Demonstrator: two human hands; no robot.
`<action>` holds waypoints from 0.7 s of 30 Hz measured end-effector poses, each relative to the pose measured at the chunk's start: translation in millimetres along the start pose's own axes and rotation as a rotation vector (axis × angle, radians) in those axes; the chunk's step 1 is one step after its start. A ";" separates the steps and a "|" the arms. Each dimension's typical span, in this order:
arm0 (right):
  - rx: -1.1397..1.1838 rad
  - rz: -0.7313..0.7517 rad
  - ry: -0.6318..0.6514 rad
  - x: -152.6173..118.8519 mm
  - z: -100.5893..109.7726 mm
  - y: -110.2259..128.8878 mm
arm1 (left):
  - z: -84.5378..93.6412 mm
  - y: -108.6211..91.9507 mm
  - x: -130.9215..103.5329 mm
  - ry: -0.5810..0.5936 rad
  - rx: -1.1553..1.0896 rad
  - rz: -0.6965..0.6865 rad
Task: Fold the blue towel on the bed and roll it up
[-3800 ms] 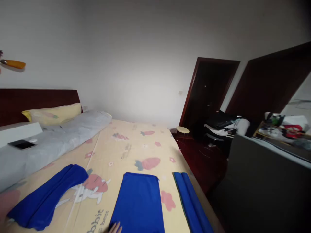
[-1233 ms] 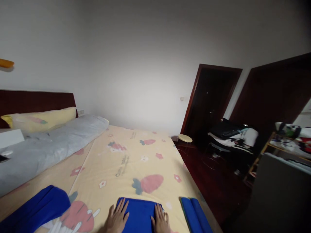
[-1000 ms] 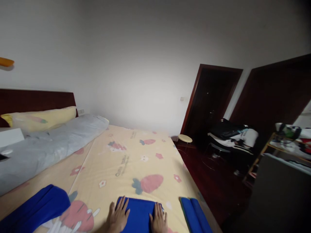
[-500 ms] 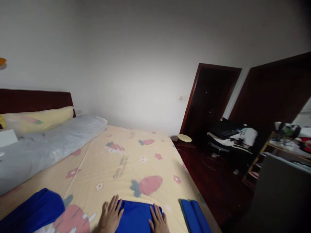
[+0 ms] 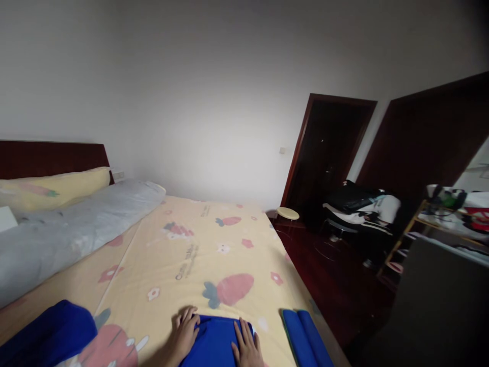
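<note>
A folded blue cloth (image 5: 214, 346) lies on the bed at the bottom of the view, its near part cut off by the frame. At its far left corner is my left hand (image 5: 185, 334), with fingers bent and drawn together on the fabric, which creases beside them. My right hand (image 5: 247, 344) rests flat on the right edge of the cloth, fingers stretched out. To the right lie narrow blue folded pieces (image 5: 305, 336), side by side. Another blue cloth (image 5: 57, 334), loosely bunched, is at the lower left.
The bed (image 5: 214, 244) has a cream sheet with a carrot print. A grey covered roll (image 5: 84, 224) and a yellow pillow (image 5: 57, 188) lie by the dark headboard (image 5: 49, 158). Beyond the bed stand a round stool (image 5: 287, 213), a clothes-laden chair (image 5: 355, 209) and a shelf (image 5: 439, 224).
My left hand has shifted slightly right and its fingers have gone from spread to bent at the cloth's corner. My right hand stays flat. The view has turned slightly.
</note>
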State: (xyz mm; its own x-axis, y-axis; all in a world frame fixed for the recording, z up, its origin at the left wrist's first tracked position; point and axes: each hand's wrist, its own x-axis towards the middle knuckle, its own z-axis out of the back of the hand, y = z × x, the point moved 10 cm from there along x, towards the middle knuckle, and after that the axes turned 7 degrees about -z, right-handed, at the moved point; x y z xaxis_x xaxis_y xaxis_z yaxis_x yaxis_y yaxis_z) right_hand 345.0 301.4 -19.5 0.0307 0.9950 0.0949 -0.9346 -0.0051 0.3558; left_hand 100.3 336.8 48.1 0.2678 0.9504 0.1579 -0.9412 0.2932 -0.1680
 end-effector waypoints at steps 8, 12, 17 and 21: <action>-0.012 0.013 -0.034 3.9 -0.1 -3.0 | 37.7 45.6 -0.8 -0.086 0.205 0.148; -0.037 0.002 -0.099 4.0 -1.9 12.5 | 28.3 16.8 -11.6 -0.145 0.238 0.109; -0.031 0.130 -0.093 -8.8 -43.8 57.5 | -49.7 -68.6 -31.2 0.082 0.007 -0.386; -0.039 0.276 -0.111 -15.2 -39.2 50.5 | -55.9 -39.3 -35.0 0.101 -0.049 -0.255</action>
State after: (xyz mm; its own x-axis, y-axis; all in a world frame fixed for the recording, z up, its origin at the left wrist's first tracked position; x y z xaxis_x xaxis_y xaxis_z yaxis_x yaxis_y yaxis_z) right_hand 283.4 289.9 -39.5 -0.1900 0.9394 0.2854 -0.9257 -0.2682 0.2667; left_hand 139.5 297.8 -5.2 0.5164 0.8501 0.1036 -0.8303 0.5266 -0.1823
